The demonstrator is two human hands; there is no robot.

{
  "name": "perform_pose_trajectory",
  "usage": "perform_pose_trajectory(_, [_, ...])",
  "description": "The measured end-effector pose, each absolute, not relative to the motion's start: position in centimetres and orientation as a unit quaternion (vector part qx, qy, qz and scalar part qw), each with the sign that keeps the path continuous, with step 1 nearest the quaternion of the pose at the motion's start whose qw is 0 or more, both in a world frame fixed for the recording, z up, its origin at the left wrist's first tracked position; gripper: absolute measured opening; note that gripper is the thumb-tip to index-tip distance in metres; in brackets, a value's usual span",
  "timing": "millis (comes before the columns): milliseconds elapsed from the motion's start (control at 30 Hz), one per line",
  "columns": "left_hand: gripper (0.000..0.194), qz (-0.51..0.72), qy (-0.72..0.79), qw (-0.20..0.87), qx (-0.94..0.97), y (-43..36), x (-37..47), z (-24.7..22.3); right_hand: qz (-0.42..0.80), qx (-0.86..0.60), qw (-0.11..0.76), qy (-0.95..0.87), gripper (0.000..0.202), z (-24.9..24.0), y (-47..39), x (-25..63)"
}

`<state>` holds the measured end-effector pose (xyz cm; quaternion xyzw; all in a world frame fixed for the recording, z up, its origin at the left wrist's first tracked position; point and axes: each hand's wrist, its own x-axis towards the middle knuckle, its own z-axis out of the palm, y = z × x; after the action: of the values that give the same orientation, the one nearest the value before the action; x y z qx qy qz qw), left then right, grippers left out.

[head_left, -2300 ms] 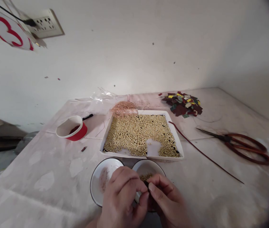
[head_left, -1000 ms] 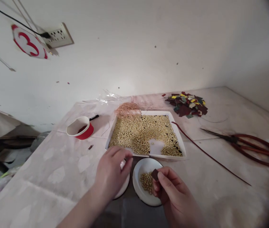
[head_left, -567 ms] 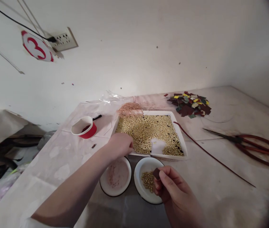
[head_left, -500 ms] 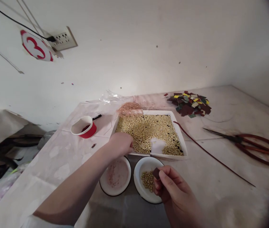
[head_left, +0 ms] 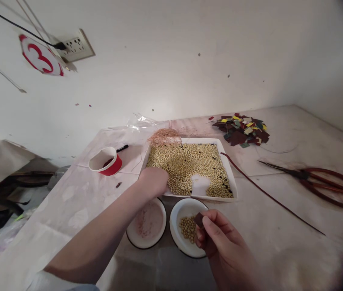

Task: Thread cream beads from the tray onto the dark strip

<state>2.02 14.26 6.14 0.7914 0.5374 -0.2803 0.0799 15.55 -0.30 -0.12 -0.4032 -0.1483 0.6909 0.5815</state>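
Left hand (head_left: 153, 181) now sits at the near left part of the white tray (head_left: 234, 188); in the earliest frame it meets the right hand (head_left: 219, 234) over the bowls. Left fingers hidden; cannot tell whether they are closed or holding anything. Right hand pinches a small dark brown piece (head_left: 199, 219) between thumb and finger, over the right side of the right bowl (head_left: 175, 238), which contains pale beads (head_left: 187, 228). Left bowl (head_left: 156, 237), just beside it: reddish residue. Tray: pale and black beads, bare patch near front edge. Copper-coloured strands (head_left: 165, 137) at its far left corner. Farther left on the surface (head_left: 280, 250): red-and-white cup (head_left: 112, 166), black pen (head_left: 122, 148). Right: dark red strip (head_left: 265, 190), scissors (head_left: 303, 174), heap of coloured pieces (head_left: 240, 132).
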Motion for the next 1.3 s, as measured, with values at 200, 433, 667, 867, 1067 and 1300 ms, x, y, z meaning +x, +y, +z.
perform_pose_trajectory(200, [0.030, -0.276, 0.533, 0.085, 0.795, 14.4, 2.3, 6.3, 0.692, -0.408, 0.578, -0.143, 0.028, 0.2, -0.4, 15.6])
perform_pose_trajectory(433, [0.013, -0.115, 0.543, 0.083, 0.828, 13.6, 1.2, 8.1, 0.693, -0.412, 0.577, -0.131, 0.025, 1.0, -0.2, 15.9])
perform_pose_trajectory(667, [0.011, 0.190, 0.486, 0.181, 0.834, 5.9, 1.7, 8.8, 0.694, -0.432, 0.560, -0.134, 0.029, 0.7, -0.2, 15.7])
perform_pose_trajectory(867, [0.011, 0.302, 0.455, 0.159, 0.822, 2.5, 2.6, 6.2, 0.693, -0.436, 0.547, -0.174, 0.028, 1.0, -0.7, 15.5])
perform_pose_trajectory(1067, [0.010, 0.304, 0.433, 0.134, 0.838, 2.6, 2.4, 5.3, 0.685, -0.442, 0.548, -0.188, 0.030, 1.0, -0.6, 15.4])
perform_pose_trajectory(1300, [0.012, 0.319, 0.468, 0.161, 0.808, 2.7, 2.6, 5.2, 0.685, -0.443, 0.545, -0.193, 0.028, 0.8, -0.6, 15.3])
